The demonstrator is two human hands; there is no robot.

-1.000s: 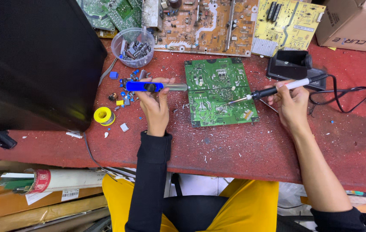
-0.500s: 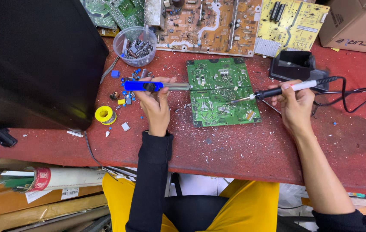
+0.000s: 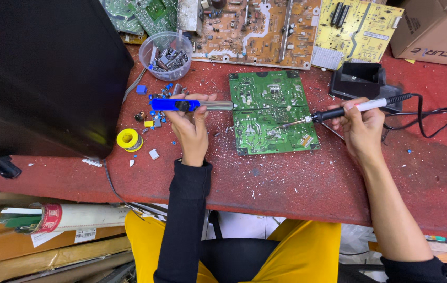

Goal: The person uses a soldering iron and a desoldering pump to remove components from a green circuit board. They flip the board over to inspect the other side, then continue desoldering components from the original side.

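A green circuit board (image 3: 270,112) lies flat on the red workbench (image 3: 286,183). My left hand (image 3: 191,126) grips a blue desoldering pump (image 3: 181,105) held level, its metal nozzle pointing right at the board's left edge. In my right hand (image 3: 362,126) is a soldering iron (image 3: 349,108) with a black and white handle. Its tip rests on the middle of the board. A black cable runs from the iron off to the right.
A big black panel (image 3: 45,73) covers the left side. A clear bowl of small parts (image 3: 167,55), a yellow solder spool (image 3: 128,139) and loose components lie near my left hand. More boards (image 3: 265,26), a black iron stand (image 3: 359,79) and a cardboard box (image 3: 433,29) sit behind.
Both hands keep their tools and hardly shift. The view has drifted slightly, so the board sits a little higher in the picture.
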